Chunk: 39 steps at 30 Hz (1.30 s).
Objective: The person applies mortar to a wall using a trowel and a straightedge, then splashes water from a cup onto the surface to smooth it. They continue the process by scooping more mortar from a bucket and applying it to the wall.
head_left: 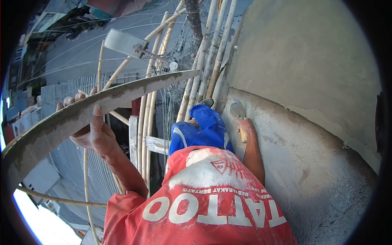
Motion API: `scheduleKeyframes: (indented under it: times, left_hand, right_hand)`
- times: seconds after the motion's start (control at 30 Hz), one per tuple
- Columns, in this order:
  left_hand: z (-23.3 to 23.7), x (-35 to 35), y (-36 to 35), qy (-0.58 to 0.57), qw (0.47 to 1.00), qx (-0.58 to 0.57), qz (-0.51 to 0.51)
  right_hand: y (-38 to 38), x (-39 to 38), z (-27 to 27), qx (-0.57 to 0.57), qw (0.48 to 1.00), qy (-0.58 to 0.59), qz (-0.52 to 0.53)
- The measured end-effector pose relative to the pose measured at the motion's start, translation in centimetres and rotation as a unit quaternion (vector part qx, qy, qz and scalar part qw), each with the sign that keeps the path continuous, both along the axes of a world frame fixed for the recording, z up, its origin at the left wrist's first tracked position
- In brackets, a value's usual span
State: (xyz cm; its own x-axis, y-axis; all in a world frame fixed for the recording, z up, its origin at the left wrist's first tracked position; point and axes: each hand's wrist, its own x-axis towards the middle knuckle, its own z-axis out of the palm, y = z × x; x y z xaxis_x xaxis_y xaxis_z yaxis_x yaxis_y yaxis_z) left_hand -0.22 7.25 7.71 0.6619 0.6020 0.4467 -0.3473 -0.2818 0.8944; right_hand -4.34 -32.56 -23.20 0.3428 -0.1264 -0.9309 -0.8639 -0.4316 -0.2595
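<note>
My left hand (98,134) is closed on a long plastering straightedge (126,93), with the thumb on the near face and the fingers over the far edge. The straightedge is smeared with grey mortar and slants across the view, bent by the lens. On the other side, my right hand (247,127) grips the wooden handle of a trowel (237,110). Its blade points away from me and lies close to the grey wall (286,163). The straightedge's tip (192,74) ends over the bamboo poles.
Bamboo scaffold poles (214,53) and a plank (157,145) are around my feet, high above a street. A street lamp (124,42) and many wires hang to the left, over a corrugated roof (69,179). Smooth plaster (310,53) covers the wall beyond a raised edge.
</note>
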Motion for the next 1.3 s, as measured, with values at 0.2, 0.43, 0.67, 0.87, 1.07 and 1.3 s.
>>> scheduleKeyframes:
  times: [0.2,0.43,0.67,0.87,1.07,1.3]
  left_hand:
    - [-0.4,0.9,-0.7,0.013,1.000,-0.014,-0.007]
    - [-0.9,0.8,-0.4,0.023,1.000,-0.002,0.001]
    - [-1.2,-1.0,0.0,0.048,0.998,0.004,0.040]
    - [-0.8,-1.5,0.4,0.047,0.998,0.018,0.030]
    - [0.4,-2.5,0.4,0.050,0.997,0.048,0.034]
    - [0.3,-4.0,1.3,0.056,0.995,0.067,0.055]
  right_hand:
    - [-0.5,-0.7,-1.2,-0.019,0.999,-0.016,0.021]
    - [-0.4,0.5,-1.0,-0.023,0.999,0.012,0.044]
    - [-0.5,-0.6,-0.4,0.003,1.000,0.015,0.007]
    - [-0.5,-0.3,0.1,0.005,1.000,0.012,0.017]
    - [-0.3,0.0,0.1,0.008,0.999,0.028,0.043]
    - [-0.5,-0.2,-0.3,-0.011,0.997,0.017,0.078]
